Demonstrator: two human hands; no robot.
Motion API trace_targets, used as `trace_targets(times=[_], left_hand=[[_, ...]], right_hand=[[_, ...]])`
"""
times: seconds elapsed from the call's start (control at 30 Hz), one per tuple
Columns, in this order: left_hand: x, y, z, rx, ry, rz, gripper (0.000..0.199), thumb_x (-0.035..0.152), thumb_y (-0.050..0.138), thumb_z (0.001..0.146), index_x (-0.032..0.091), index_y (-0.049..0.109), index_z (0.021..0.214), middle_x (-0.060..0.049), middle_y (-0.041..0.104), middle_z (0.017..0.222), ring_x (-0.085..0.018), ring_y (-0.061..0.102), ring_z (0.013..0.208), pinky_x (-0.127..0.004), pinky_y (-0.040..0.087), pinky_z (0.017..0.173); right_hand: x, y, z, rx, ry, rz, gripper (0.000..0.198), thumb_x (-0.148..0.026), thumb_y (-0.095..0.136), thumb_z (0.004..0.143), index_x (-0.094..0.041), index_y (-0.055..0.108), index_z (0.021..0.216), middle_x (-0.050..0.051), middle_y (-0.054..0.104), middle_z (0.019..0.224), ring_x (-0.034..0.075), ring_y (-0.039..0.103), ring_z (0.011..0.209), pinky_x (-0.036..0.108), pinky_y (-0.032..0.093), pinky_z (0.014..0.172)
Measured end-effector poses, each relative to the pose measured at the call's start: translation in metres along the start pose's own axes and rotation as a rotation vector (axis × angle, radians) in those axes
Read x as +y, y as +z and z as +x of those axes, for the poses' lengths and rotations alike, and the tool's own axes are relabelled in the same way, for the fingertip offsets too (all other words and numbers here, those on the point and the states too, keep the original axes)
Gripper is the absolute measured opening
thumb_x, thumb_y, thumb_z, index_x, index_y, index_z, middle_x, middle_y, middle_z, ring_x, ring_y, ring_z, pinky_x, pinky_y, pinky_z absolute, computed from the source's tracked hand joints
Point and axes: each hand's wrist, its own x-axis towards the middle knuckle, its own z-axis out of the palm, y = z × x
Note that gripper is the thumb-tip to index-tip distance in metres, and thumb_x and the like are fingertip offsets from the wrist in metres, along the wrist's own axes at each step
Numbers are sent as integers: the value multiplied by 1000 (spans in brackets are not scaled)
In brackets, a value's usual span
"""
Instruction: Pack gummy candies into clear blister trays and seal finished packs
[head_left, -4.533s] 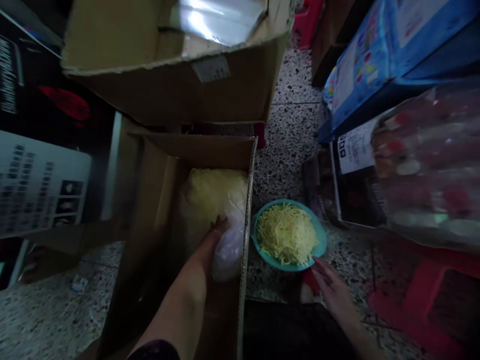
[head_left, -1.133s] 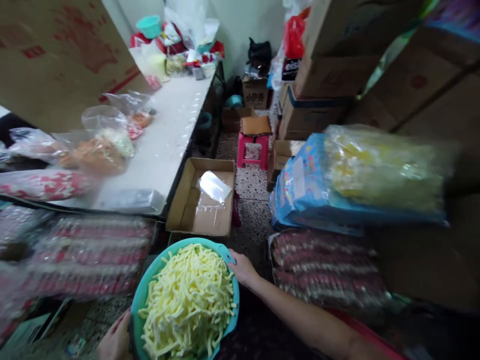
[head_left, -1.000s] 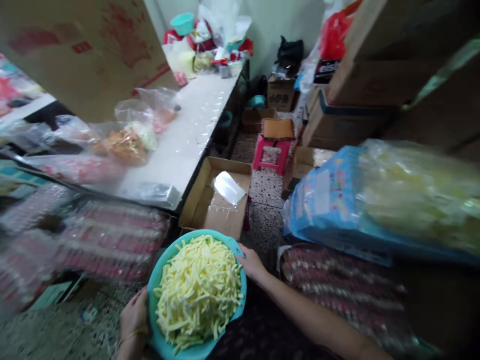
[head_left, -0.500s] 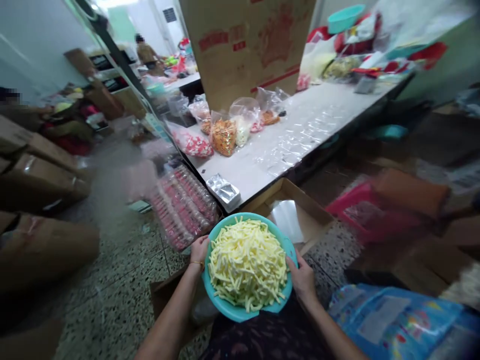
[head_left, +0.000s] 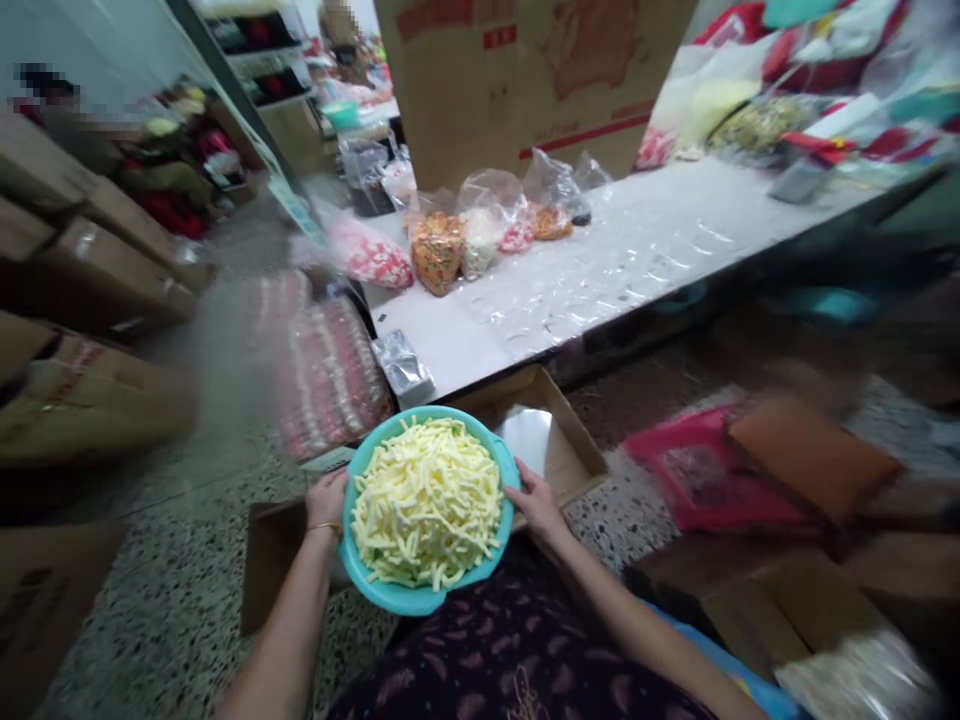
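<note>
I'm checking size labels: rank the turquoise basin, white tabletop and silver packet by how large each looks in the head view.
1. White tabletop
2. Turquoise basin
3. Silver packet

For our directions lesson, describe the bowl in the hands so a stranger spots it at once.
Find the long white table, then the open brown box below its near edge. Nearer, the left hand and right hand hold a round turquoise bowl, set apart by its heap of pale yellow strips.

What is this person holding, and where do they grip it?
A turquoise basin heaped with pale yellow strips, gripped at opposite sides of its rim: left hand on one side, right hand on the other.
</note>
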Motion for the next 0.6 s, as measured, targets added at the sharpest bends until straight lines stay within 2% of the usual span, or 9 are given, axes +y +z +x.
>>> trace_targets(times=[0.1,0.2,0.3,0.37,0.43,0.53,0.6], left_hand=[[-3,1,-8,-22,-81,-47,27,21,60,57,11,67,81,-6,68,71,-15,59,59,-26,49,58],[-12,1,-13,-20,-69,-83,27,22,59,59,11,66,83,-7,69,75,-14,60,61,-24,48,59],[-18,0,-20,-13,-59,-86,29,23,59,60,11,66,86,-8,69,80,-15,61,65,-25,48,61],[-17,2,-25,-13,-59,-90,30,24,58,61,12,66,88,-8,69,81,-15,62,67,-25,49,63],[-12,10,-30,-14,-60,-113,32,24,57,63,12,66,90,-8,69,82,-16,62,68,-26,49,64],[2,38,-40,25,-42,-139,33,26,58,64,12,65,92,-8,69,85,-16,63,71,-27,49,67],[13,65,-53,74,-20,-126,32,26,58,63,13,66,91,-8,69,86,-17,63,74,-27,49,68]], right_hand=[[6,-4,7,31,-33,-150,69,-30,67,53,-17,52,119,6,55,119,25,52,106,39,40,93],[6,-7,16,104,-53,-330,69,-31,65,53,-16,53,119,7,57,117,26,52,106,38,38,95],[-4,-8,21,110,-44,-337,68,-34,64,54,-13,54,117,8,57,116,26,52,106,35,40,92],[-13,-10,24,93,-19,-286,67,-39,64,55,-12,55,115,8,61,111,26,55,100,33,46,84],[-24,-17,33,69,26,-242,68,-42,64,56,-11,55,115,7,66,97,23,60,84,30,50,67],[-42,-41,61,-17,98,-225,68,-44,64,56,-9,53,114,3,66,71,15,56,52,24,43,42],[-57,-65,87,-103,119,-254,59,-41,64,56,-10,58,106,1,64,64,13,53,46,22,40,39]])
